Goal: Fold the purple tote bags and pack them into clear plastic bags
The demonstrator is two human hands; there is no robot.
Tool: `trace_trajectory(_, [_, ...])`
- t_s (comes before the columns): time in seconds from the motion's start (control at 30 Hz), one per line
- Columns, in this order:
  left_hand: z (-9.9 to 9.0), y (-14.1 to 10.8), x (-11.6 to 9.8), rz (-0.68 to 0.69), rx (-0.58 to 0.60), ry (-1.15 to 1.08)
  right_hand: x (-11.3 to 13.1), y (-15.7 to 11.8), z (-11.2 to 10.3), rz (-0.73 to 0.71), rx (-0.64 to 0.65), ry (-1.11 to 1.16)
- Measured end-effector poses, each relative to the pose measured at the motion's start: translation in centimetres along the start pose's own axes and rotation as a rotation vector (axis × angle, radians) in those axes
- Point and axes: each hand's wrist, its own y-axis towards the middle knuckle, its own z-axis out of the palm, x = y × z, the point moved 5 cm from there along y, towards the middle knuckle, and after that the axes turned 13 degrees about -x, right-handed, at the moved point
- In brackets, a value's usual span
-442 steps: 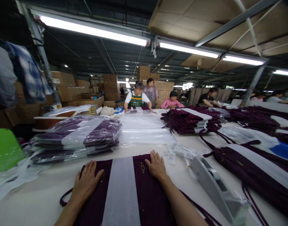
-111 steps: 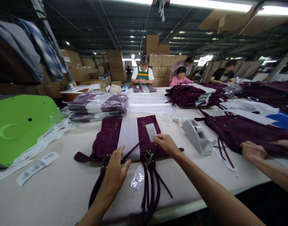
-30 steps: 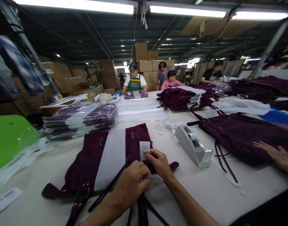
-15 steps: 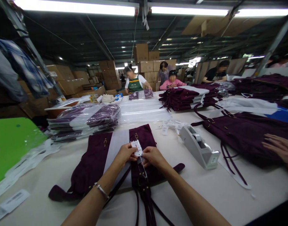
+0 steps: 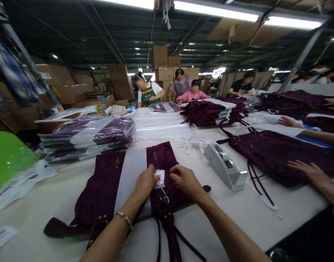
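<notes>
A plum suede bag (image 5: 167, 160) lies flat on the white table (image 5: 237, 218), with a white paper strip (image 5: 130, 178) across it and its dark straps trailing toward me. A small white hang tag (image 5: 160, 178) rests on the bag, a thin loop hanging below it. My left hand (image 5: 146, 181), wearing a silver bracelet, has its fingertips at the tag's left edge. My right hand (image 5: 184, 180) sits just right of the tag, fingers curled. Nothing held in it is visible.
A tape dispenser (image 5: 225, 171) stands to my right, beyond it a second plum bag (image 5: 278, 156) under a co-worker's hand (image 5: 311, 173). Plastic-wrapped bags (image 5: 87, 140), clear film (image 5: 161, 125), a strip of tags (image 5: 190, 145) and a green board (image 5: 8, 156) lie ahead and left.
My hands have gone from flat on the bag to the tag, which now lies against the bag rather than held up between both hands. My right hand has eased off it.
</notes>
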Motion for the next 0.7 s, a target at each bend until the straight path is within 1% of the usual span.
trace_trajectory(0.07, [-0.3, -0.5, -0.5, 0.062, -0.005, 0.069, 0.2, -0.8, -3.7, 0.027, -0.036, -0.025])
trace_trajectory(0.17, [-0.9, -1.2, -1.5, 0.179, -0.046, 0.142, -1.3, -2.7, -9.1, 0.129, -0.064, -0.107])
trace_trajectory(0.23, [-1.0, -1.6, -2.3, 0.272, -0.070, 0.170, -3.1, -4.1, -11.5, 0.190, -0.051, -0.191])
trace_trajectory(0.27, [-1.0, -1.7, -2.7, 0.316, -0.068, 0.180, -4.1, -4.7, -12.1, 0.220, -0.036, -0.227])
trace_trajectory(0.33, [-0.6, -1.9, -3.2, 0.381, -0.040, 0.199, -5.7, -5.5, -12.1, 0.239, -0.006, -0.259])
trace_trajectory(0.4, [-0.1, -1.9, -3.3, 0.409, -0.011, 0.221, -6.2, -5.6, -11.0, 0.180, -0.007, -0.263])
trace_trajectory(0.5, [0.2, -1.7, -3.1, 0.416, -0.007, 0.245, -5.7, -4.8, -8.8, 0.048, -0.097, -0.239])
trace_trajectory(0.6, [0.2, -1.7, -3.0, 0.416, -0.017, 0.250, -4.8, -3.5, -6.8, -0.034, -0.192, -0.195])
trace_trajectory(0.63, [0.1, -1.8, -3.0, 0.414, -0.020, 0.250, -4.6, -3.2, -6.3, -0.065, -0.209, -0.225])
trace_trajectory(0.7, [0.1, -1.9, -3.0, 0.408, -0.026, 0.248, -4.4, -2.6, -5.5, -0.116, -0.223, -0.369])
